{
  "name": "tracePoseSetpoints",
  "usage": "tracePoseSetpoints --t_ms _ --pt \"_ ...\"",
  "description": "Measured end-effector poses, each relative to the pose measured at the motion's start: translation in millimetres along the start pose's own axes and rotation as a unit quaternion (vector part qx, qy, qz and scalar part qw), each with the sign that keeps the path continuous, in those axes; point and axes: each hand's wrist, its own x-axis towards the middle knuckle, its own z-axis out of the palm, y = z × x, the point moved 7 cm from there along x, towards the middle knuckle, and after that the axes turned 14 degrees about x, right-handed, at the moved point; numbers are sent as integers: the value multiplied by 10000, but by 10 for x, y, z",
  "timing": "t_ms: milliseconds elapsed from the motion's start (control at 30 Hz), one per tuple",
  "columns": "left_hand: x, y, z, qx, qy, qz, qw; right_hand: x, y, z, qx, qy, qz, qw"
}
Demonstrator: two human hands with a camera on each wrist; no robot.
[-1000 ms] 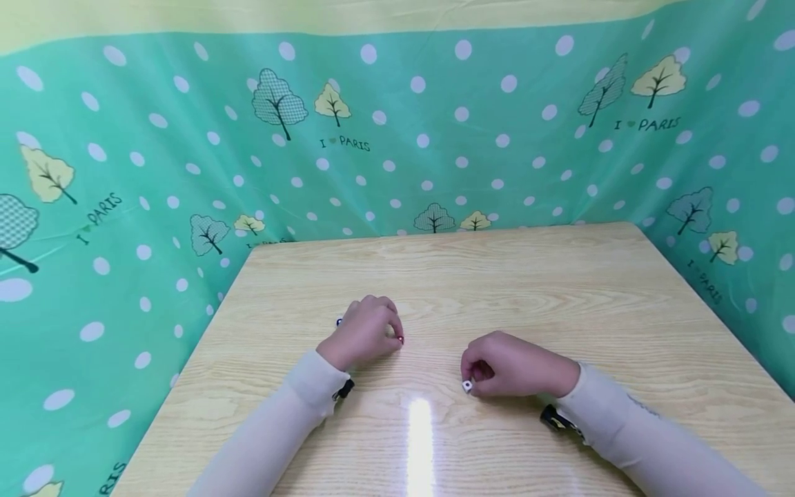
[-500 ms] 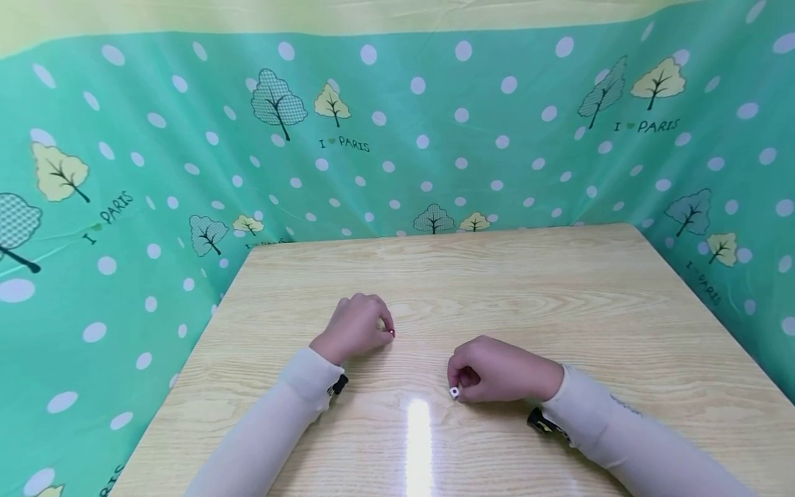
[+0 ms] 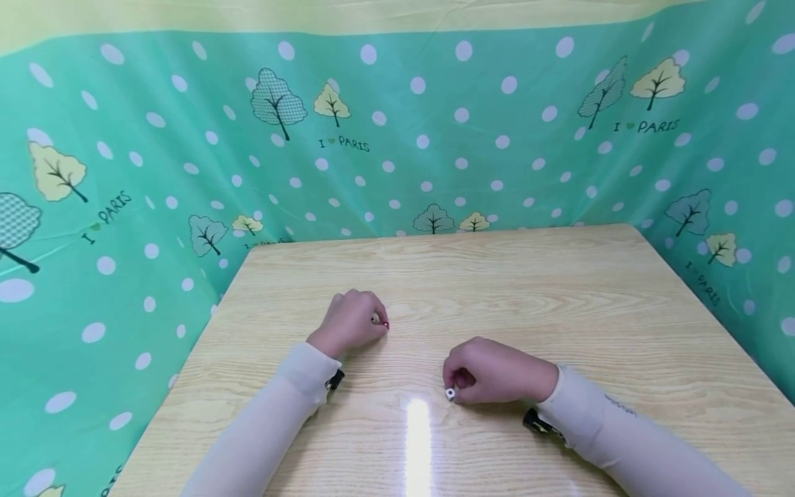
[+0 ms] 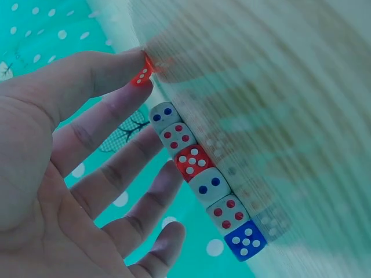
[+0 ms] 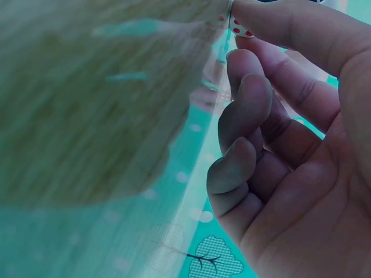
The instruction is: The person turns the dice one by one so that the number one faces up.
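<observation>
Between thumb and index finger, my left hand (image 3: 350,321) pinches a red die (image 4: 141,75) with white dots. Right beside it in the left wrist view runs a straight row of several dice on the tabletop, with a white die (image 4: 165,116) at the near end, a red die (image 4: 192,163) among them and a blue die (image 4: 246,240) at the far end. My left hand hides most of this row in the head view. My right hand (image 3: 499,373) pinches a white die (image 3: 450,394) close over the table, its other fingers curled in.
The light wood-grain table (image 3: 534,276) spreads under both hands, with a bright light reflection (image 3: 418,449) at its front middle. A green dotted curtain (image 3: 397,138) printed with trees hangs along the back and sides.
My left hand has shifted left and away with the red die, covering the blue die seen earlier at its side. My right hand has slid left and slightly nearer, still holding the white die.
</observation>
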Motion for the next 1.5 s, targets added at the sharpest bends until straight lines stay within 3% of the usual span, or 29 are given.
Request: tracePoseSetpoints --t_ms 533,1500 --pt "48 -78 16 157 -231 -203 9994 79 -69 42 -26 -122 10 9999" --pt "81 -110 24 203 -140 -195 9995 188 -130 88 -105 -147 -184 9997"
